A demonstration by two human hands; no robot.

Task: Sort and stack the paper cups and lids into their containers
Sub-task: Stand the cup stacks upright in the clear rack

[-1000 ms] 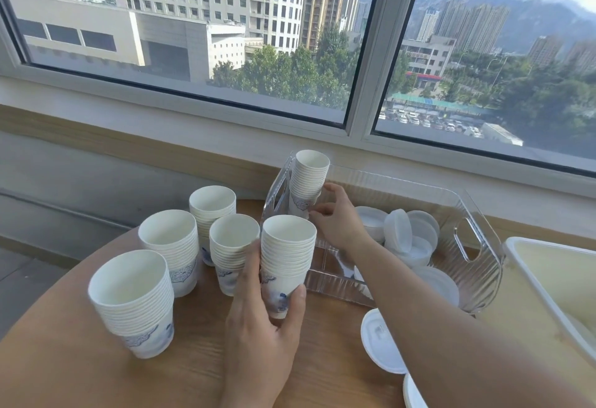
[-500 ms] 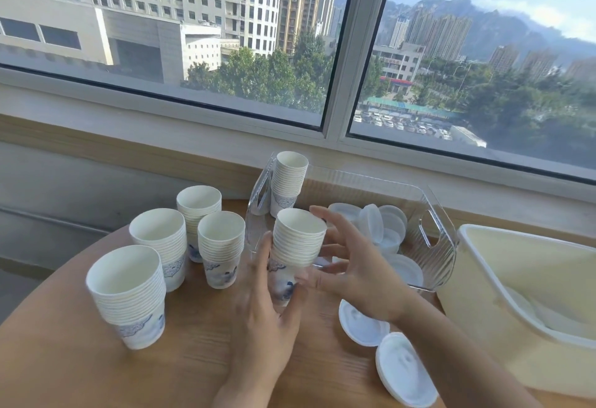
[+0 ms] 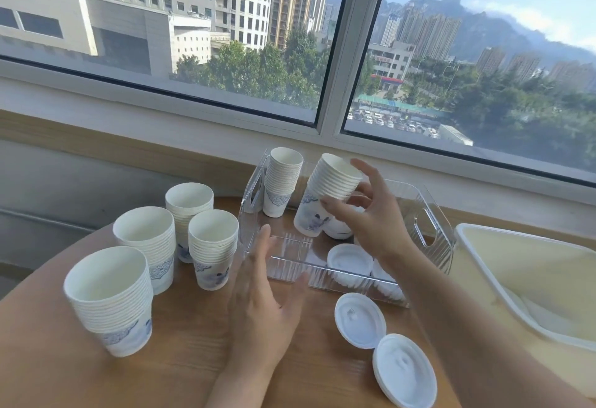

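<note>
Right hand (image 3: 364, 217) holds a tilted stack of paper cups (image 3: 325, 194) over the clear bin (image 3: 432, 230), with its fingers curled round the side of the stack near the rims. That stack leans to the left, and its bottom is low inside the bin, just beside some white lids. Left hand (image 3: 267, 291) is wide and holds nothing; its fingers are straight and it hovers by the near wall of the clear bin. Another stack of cups (image 3: 282, 186) stands upright in the far left corner of the bin. White lids (image 3: 350, 261) lie in the right part of the bin, behind its ribbed front wall. Two more lids lie on the wooden worktop (image 3: 180, 359) in front of the bin: one lid (image 3: 359, 320) close to the bin and a second lid (image 3: 404, 372) nearer the camera, touching the first. Four more cup stacks stand upright on the worktop, left of the bin. The nearest stack (image 3: 111, 301) is at the front left. Behind it is a second stack (image 3: 145, 246), then a third stack (image 3: 213, 248) just beside the bin, and a fourth stack (image 3: 188, 210) farthest back. A cream tub (image 3: 532, 278) sits on the right, next to the clear bin. A big window (image 3: 351, 46) is behind it all.
</note>
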